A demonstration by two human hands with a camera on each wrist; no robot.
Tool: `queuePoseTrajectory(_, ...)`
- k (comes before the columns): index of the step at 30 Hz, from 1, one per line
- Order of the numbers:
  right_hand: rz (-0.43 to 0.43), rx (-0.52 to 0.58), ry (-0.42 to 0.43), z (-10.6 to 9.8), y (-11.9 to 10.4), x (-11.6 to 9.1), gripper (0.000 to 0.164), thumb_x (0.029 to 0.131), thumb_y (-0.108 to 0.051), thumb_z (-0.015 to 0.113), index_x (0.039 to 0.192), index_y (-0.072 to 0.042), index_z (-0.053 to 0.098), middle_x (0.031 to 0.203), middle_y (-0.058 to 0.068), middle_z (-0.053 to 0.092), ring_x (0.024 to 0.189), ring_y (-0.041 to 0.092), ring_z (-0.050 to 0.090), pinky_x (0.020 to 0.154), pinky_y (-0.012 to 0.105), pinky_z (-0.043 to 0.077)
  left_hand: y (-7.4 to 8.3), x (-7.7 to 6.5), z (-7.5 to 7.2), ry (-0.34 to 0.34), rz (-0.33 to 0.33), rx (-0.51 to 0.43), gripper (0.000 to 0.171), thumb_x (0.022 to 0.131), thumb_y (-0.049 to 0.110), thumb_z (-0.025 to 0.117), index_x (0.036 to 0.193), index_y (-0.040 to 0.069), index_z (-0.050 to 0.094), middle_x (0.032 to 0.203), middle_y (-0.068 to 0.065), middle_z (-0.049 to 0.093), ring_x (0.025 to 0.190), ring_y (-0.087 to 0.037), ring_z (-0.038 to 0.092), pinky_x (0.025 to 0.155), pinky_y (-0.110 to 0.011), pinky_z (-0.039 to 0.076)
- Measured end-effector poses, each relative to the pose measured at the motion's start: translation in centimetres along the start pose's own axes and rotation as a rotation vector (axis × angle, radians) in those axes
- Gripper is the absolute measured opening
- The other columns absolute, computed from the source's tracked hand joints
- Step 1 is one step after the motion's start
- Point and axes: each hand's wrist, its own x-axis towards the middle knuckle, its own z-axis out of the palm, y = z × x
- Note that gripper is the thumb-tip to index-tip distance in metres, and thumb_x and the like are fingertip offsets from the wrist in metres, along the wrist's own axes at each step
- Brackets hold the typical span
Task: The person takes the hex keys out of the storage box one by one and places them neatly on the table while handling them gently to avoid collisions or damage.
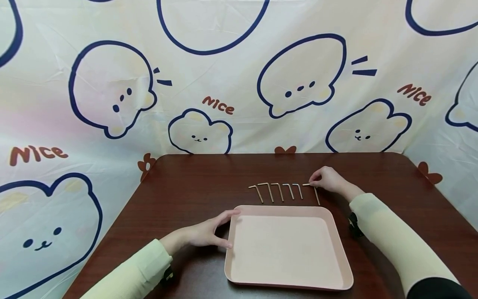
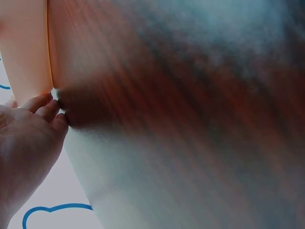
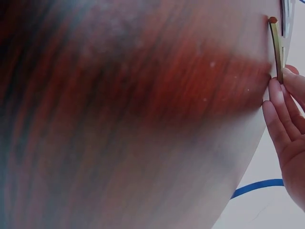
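A pink rectangular tray (image 1: 289,282) lies on the brown table. My left hand (image 1: 203,230) rests at its left side, thumb and index finger spread apart and touching the rim; in the left wrist view the fingertips (image 2: 48,109) are down by the tray's edge. Beyond the tray, several L-shaped hex keys (image 1: 278,192) lie in a row. With thumb and fingers my right hand (image 1: 330,180) pinches the rightmost hex key (image 1: 317,196) near its bend. That brass-coloured key (image 3: 275,45) also shows in the right wrist view, its long arm pointing away from the fingers.
The dark wooden table (image 1: 186,178) ends at a back edge just behind the hex keys. A cloth (image 1: 242,83) printed with cartoon bears hangs behind it and along its sides.
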Motion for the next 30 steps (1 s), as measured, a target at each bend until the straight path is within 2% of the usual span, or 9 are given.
queuePoseTrajectory(10,-0.040,-0.092,0.010,0.1,0.0,-0.1,0.005,0.086,-0.004,0.072,0.082,-0.005,0.074,0.079,0.000,0.068,0.076,0.020,0.054,0.073,0.037,0.044,0.0,0.0,-0.1,-0.013,0.002,-0.012,0.086,0.086,0.019,0.077,0.152,0.017,0.022,0.159,-0.008,0.018,0.144,-0.018,0.015,0.112,-0.050,0.011)
queuePoseTrajectory(18,-0.049,-0.098,0.012,0.0,-0.2,-0.2,0.004,0.086,-0.004,0.072,0.083,-0.005,0.075,0.080,0.000,0.068,0.077,0.020,0.055,0.075,0.038,0.045,0.1,0.1,-0.1,-0.008,0.011,-0.002,0.087,0.085,0.017,0.077,0.152,0.016,0.023,0.159,-0.007,0.019,0.144,-0.017,0.016,0.113,-0.045,0.012)
queuePoseTrajectory(25,-0.043,-0.072,0.004,-0.3,0.0,-0.3,0.004,0.087,-0.005,0.072,0.084,-0.005,0.075,0.080,0.000,0.068,0.075,0.018,0.054,0.070,0.034,0.046,0.1,0.2,-0.1,-0.008,0.010,0.001,0.086,0.086,0.018,0.077,0.152,0.016,0.023,0.158,-0.008,0.021,0.144,-0.018,0.017,0.113,-0.046,0.012)
queuePoseTrajectory(30,-0.052,-0.046,0.036,-1.1,-0.2,-0.8,0.006,0.089,-0.006,0.070,0.090,-0.002,0.075,0.086,0.003,0.069,0.081,0.023,0.057,0.076,0.040,0.048,0.1,0.0,-0.1,-0.006,0.002,0.008,0.086,0.085,0.021,0.077,0.152,0.016,0.023,0.158,-0.009,0.022,0.143,-0.019,0.018,0.112,-0.048,0.013)
